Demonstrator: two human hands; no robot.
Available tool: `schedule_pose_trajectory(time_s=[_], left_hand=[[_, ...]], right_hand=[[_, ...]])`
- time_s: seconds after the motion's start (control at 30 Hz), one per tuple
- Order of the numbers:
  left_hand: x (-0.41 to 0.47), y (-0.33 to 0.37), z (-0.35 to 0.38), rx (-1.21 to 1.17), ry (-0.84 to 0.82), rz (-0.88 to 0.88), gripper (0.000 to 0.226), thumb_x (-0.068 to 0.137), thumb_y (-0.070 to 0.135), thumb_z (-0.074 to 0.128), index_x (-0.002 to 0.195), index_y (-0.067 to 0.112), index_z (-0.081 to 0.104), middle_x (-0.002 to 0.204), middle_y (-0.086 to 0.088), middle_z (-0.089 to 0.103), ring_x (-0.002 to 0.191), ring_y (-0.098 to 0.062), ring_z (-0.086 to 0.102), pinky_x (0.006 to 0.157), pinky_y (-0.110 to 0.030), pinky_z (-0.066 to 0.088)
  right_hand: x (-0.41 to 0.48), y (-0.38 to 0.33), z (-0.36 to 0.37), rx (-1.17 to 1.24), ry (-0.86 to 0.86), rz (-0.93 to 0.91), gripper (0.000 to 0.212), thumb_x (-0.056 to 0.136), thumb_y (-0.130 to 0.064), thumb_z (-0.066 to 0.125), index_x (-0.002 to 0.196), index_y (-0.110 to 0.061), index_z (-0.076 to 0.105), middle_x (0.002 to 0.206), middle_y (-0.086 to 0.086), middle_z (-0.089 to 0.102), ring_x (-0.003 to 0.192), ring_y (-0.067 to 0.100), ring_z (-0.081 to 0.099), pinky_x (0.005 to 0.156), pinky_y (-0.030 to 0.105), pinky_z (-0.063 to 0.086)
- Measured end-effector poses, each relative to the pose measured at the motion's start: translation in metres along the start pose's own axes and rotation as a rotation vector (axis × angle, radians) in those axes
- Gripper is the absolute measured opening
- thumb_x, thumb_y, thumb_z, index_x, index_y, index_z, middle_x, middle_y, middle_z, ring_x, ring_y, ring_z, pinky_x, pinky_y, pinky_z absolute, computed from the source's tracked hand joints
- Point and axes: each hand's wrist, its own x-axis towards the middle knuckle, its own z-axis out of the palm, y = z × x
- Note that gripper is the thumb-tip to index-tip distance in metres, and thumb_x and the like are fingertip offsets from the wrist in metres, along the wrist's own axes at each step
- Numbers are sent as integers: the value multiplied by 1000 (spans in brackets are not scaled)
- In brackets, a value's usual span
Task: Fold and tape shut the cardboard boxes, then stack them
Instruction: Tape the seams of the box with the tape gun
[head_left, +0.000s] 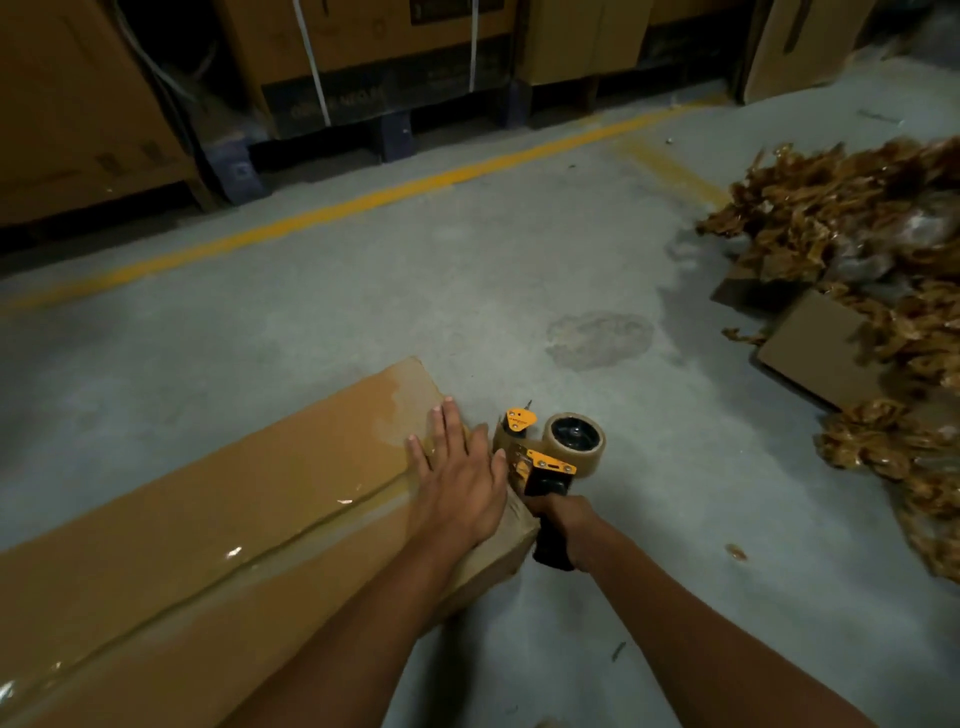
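Left hand (457, 478) presses flat, fingers straight, on the cardboard box (218, 525) at frame centre; right hand (563, 525) grips the tape dispenser (545, 457) beside it.

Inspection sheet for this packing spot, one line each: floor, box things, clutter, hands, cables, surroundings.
Surface: grey concrete floor, yellow line painted across it, a pale stain.
Job's things: long cardboard box lying on the floor, glossy tape along its top seam; tape dispenser at its right end.
Clutter: heap of crumpled brown tape on the right, over flat cardboard pieces.
Grippers: left hand lies flat on the box's end; right hand grips the dispenser's handle.
Cables: pale strands far left, too dim to tell.
Surroundings: large cartons with white straps on pallets behind.
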Motion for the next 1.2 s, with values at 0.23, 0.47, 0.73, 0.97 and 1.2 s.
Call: schedule_pose_trajectory(time_s=[0.23, 0.47, 0.73, 0.97, 1.2], left_hand=[[0, -8, -42, -357, -177, -12, 62, 107, 47, 21, 160, 19, 5, 166, -4, -15, 152, -19, -16, 122, -43, -8], [-76, -85, -108, -1129, 75, -460, 34, 106, 35, 43, 101, 8, 65, 95, -13, 67, 91, -31, 65, 71, -30, 49], [-230, -155, -212, -1700, 136, -783, 63, 98, 59, 45, 101, -4, 55, 96, -26, 64, 64, -30, 71, 55, -30, 61], [-340, -183, -228, -1831, 245, -698, 43, 102, 38, 53, 117, -2, 57, 89, -20, 67, 68, -28, 73, 55, -28, 60], [-377, -213, -200, -1753, 315, -749, 26, 99, -2, 43, 121, -6, 57, 106, -25, 67, 77, -31, 75, 58, -29, 61]], right_hand=[[-74, -48, -30, -95, 187, -344, 23, 69, -2, 77, 81, -1, 58, 78, 17, 54, 69, 31, 53, 57, 33, 43], [-164, -24, 38, -281, -17, -490, 22, 67, -10, 82, 77, -7, 62, 74, 15, 64, 69, 31, 63, 61, 37, 47], [-261, 52, 122, -576, -273, -652, 23, 67, -15, 85, 82, -10, 69, 77, 11, 69, 72, 24, 65, 65, 35, 49], [-330, 96, 147, -798, -371, -905, 32, 66, -27, 92, 79, -19, 63, 82, 2, 71, 78, 20, 67, 67, 35, 52], [-330, 144, 172, -828, -386, -930, 39, 69, -25, 91, 97, -13, 68, 92, 0, 71, 87, 19, 66, 71, 31, 52]])
